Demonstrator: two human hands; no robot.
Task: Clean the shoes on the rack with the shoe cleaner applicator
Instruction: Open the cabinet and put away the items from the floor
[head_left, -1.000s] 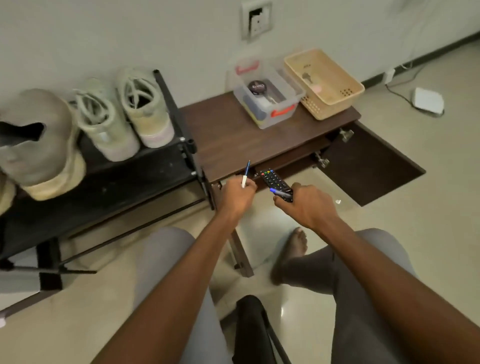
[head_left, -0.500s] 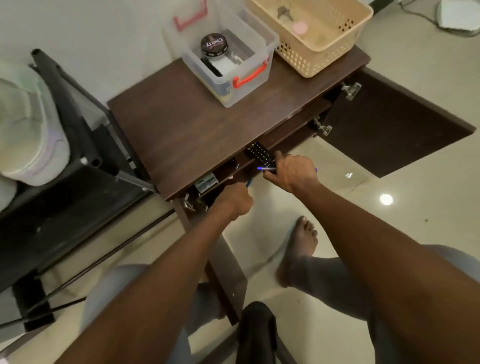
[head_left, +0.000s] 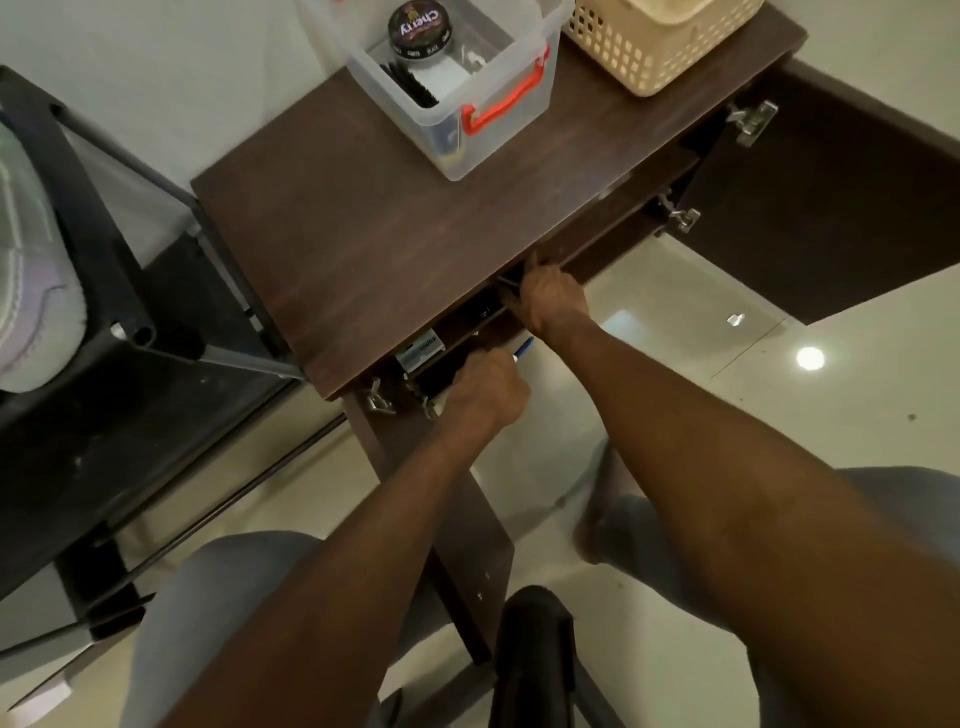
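Downward view over a dark wooden counter (head_left: 363, 234) beside a black shoe rack (head_left: 104, 332). Left hand (head_left: 488, 389) low at the counter's front edge, grip curled round a pen (head_left: 523, 347), blue tip poking out toward the right forearm. Right hand (head_left: 553, 301) pushed into the open shelf under the counter top, fingertips hidden there, so grip impossible to judge as apart or together. Remote control (head_left: 506, 283), carried in that hand 1 second ago, now almost gone under the top, only a dark sliver beside the knuckles. 1 pale shoe (head_left: 31, 260) at the left edge of the rack, untouched. On the counter, well apart from both hands, a clear box (head_left: 498, 140) with red handles, holding a polish tin (head_left: 421, 26) and a brush (head_left: 410, 88); probably the applicator's home, though not identifiable for certain. Judged from this: clutter being stowed first, cleaning not yet begun, both hands needing to be freed before any reach for the box.
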